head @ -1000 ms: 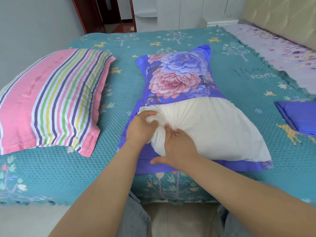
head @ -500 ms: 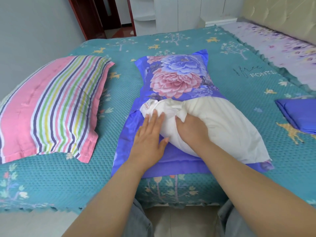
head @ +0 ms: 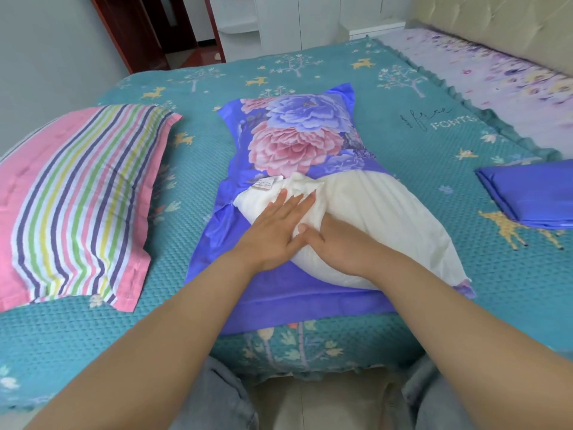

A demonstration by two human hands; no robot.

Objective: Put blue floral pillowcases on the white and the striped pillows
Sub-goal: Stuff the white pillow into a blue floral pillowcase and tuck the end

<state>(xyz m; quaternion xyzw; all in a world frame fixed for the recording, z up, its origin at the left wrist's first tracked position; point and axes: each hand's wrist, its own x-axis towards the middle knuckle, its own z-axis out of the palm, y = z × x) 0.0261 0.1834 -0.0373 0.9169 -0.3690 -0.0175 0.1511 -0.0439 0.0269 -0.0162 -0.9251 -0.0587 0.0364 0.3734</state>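
Note:
The white pillow [head: 387, 231] lies in the middle of the bed, its far end inside a blue floral pillowcase [head: 297, 135]. Its near half is bare and rests on the pillowcase's plain blue lower layer. A small label shows at the pillow's left corner. My left hand [head: 276, 231] lies flat on that corner, fingers spread and pointing away from me. My right hand [head: 338, 243] presses on the pillow beside it, fingers curled into the fabric. The pink striped pillow [head: 77, 197] lies uncovered at the left.
A second blue pillowcase [head: 533, 197] lies folded at the right edge. The teal bedspread [head: 403, 119] covers the bed, with a purple floral sheet [head: 496, 72] and a padded headboard [head: 496, 20] beyond. A dark red door [head: 148, 26] and white cabinets [head: 279, 17] stand behind.
Both hands let go of the bunched pillow corner and moved forward. My left hand went from beside the pillow onto its corner, flat. The pillow corner has spread out toward the pillowcase's opening.

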